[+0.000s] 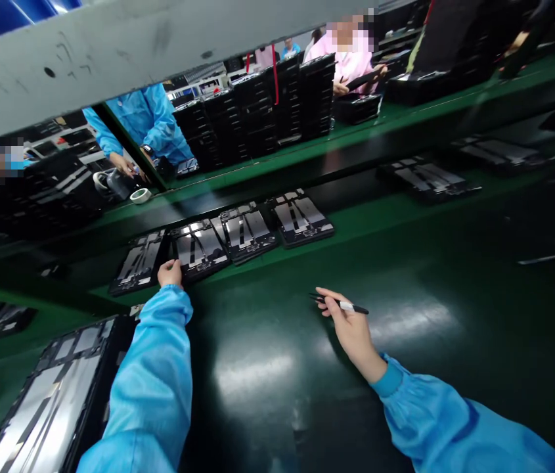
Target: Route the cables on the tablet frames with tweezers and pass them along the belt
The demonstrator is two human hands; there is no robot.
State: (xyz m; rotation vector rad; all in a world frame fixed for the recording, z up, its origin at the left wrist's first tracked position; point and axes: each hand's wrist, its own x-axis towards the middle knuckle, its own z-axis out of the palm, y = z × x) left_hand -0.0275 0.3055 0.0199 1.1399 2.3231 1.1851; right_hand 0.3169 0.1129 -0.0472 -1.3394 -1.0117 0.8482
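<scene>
My left hand reaches forward to a row of opened tablets with their silver insides showing. Its fingers are closed at the near left corner of the second opened tablet; the fingertips are partly hidden. To its left lies another opened tablet, and to its right are two more, a middle tablet and a right tablet. My right hand is over the green work surface, its fingers closed around black tweezers with a white band. The tweezers point left and touch nothing I can see.
A stack of opened tablets stands at my near left. Further tablets lie at the far right. Beyond the green ledge are tall black stacks, a roll of tape and co-workers. A grey beam crosses overhead.
</scene>
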